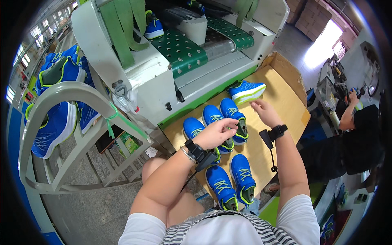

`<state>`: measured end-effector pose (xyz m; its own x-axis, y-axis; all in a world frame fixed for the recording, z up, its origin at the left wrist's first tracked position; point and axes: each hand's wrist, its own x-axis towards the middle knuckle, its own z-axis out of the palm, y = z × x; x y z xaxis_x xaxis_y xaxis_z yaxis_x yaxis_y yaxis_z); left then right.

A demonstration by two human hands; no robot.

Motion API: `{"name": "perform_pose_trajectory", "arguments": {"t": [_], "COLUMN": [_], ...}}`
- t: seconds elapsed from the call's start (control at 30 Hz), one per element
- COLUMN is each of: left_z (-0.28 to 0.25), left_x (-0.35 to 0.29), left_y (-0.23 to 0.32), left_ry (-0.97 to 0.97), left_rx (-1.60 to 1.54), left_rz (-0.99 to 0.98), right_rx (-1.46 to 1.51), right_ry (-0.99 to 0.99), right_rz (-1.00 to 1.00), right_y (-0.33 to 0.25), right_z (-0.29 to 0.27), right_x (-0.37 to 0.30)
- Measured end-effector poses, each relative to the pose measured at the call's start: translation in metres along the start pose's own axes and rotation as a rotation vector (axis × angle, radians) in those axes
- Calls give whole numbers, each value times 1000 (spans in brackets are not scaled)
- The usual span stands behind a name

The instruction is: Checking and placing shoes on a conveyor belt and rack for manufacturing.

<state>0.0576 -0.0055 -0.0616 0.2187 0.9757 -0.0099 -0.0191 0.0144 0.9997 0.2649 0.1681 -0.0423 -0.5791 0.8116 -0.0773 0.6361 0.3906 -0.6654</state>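
Blue sneakers with lime trim and white soles stand on a tan tabletop (281, 102). My left hand (218, 132) hovers over the middle ones, fingers loosely stretched and holding nothing; it partly hides a middle sneaker (212, 114). A sneaker to its right (232, 110) and one to its left (192, 126) stand beside that. At the far side a sneaker (248, 90) leans over with its sole showing. Just short of that sole is my right hand (266, 113), fingers slightly bent and empty. Nearest me stand two sneakers (220, 184) (242, 175), side by side, toes pointing away.
Beyond the table, a white machine (149, 87) has green perforated belts (179, 53), with a sneaker (153, 26) on one. At left, a grey metal rack (67, 92) carries several blue sneakers (53, 126). A cardboard panel (288, 71) edges the table. Another person (355, 134) works at right.
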Motion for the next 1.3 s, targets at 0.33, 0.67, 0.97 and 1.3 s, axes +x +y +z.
{"name": "perform_pose_trajectory", "arguments": {"t": [0.33,0.67,0.97,1.3], "left_z": [-2,-10,2,-9], "left_x": [-3,-5,3,1], "left_y": [0,5,4,10], "left_ry": [-31,29,-31,6], "left_rx": [13,124,-3,-621], "left_rz": [30,-12,3,-59], "right_rx": [-697,735,698,824], "right_ry": [89,191,519,207], "right_rz": [-228,553,578,-248], "right_y": [29,32,85,-91], "right_z": [29,36,27,7], "right_x": [5,8,84,-50]}}
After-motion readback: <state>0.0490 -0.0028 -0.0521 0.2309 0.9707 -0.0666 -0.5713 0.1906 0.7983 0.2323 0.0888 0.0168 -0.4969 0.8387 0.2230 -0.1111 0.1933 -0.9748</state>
